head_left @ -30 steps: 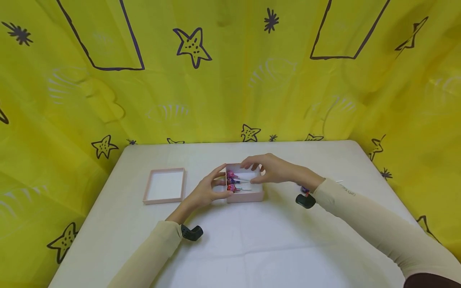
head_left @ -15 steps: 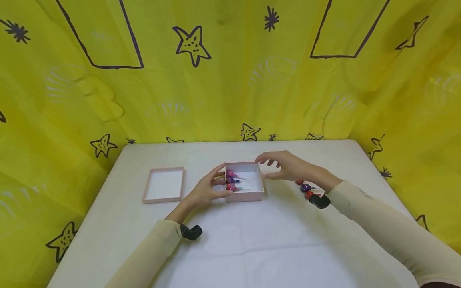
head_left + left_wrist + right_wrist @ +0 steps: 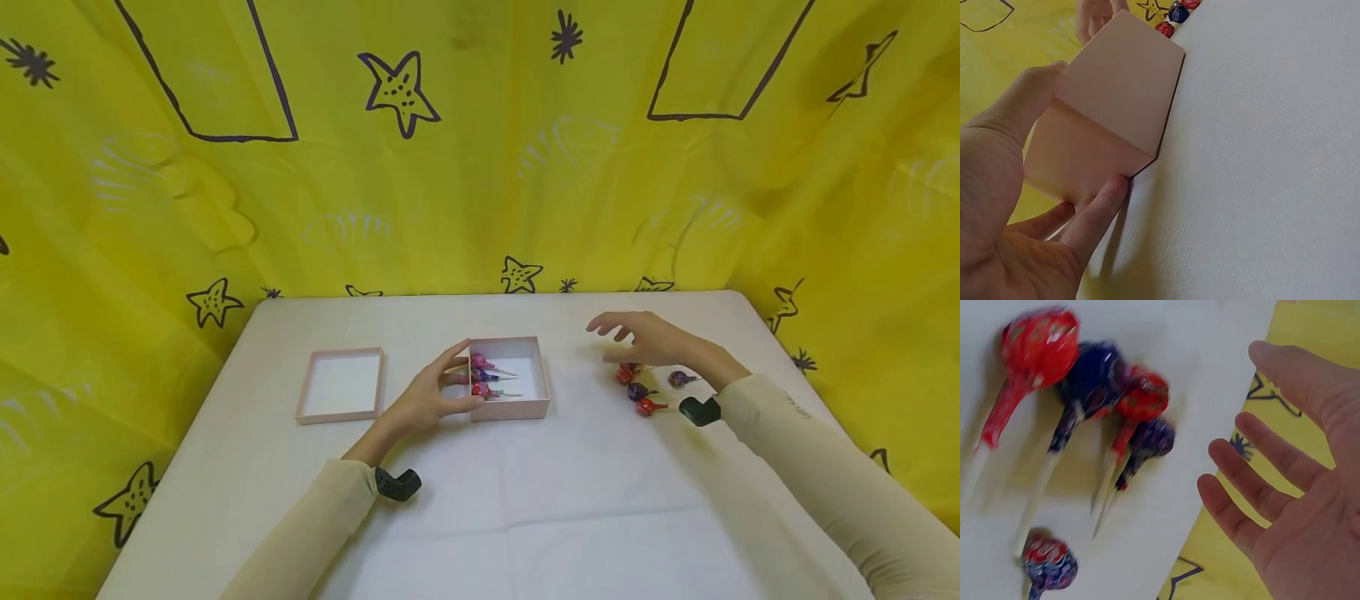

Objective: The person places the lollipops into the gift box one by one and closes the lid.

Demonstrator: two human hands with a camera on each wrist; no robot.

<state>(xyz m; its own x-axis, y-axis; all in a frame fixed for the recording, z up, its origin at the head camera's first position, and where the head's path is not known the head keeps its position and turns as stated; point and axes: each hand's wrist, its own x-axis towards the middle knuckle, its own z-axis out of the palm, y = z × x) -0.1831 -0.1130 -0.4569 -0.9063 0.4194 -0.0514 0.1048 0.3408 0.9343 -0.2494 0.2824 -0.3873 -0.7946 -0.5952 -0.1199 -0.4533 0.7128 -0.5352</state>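
Note:
In the head view, my left hand (image 3: 427, 402) holds the left end of a pink cardboard box (image 3: 517, 409). The thumb lies along the front wall and the fingers reach to the back corner; the left wrist view shows fingertips touching the box (image 3: 1116, 81) low on its end wall. Inside, a pink lollipop (image 3: 480, 362), a purple lollipop (image 3: 481, 377) and a red lollipop (image 3: 481, 389) lie with sticks pointing right. My right hand (image 3: 660, 340) hovers with fingers spread, holding nothing, above loose lollipops. Among these, a red lollipop (image 3: 1041, 347) and a blue lollipop (image 3: 1093, 378) show large.
A shallow pink box lid (image 3: 341, 386) lies left of the box, white inside facing up. Several lollipops lie right of the box, one purple lollipop (image 3: 678, 379) apart from the others. A yellow patterned curtain (image 3: 465, 167) hangs around the white table (image 3: 585, 500).
My right hand has moved away from the inside of the box, to the right, over the loose lollipops. The left hand and the box have stayed in place.

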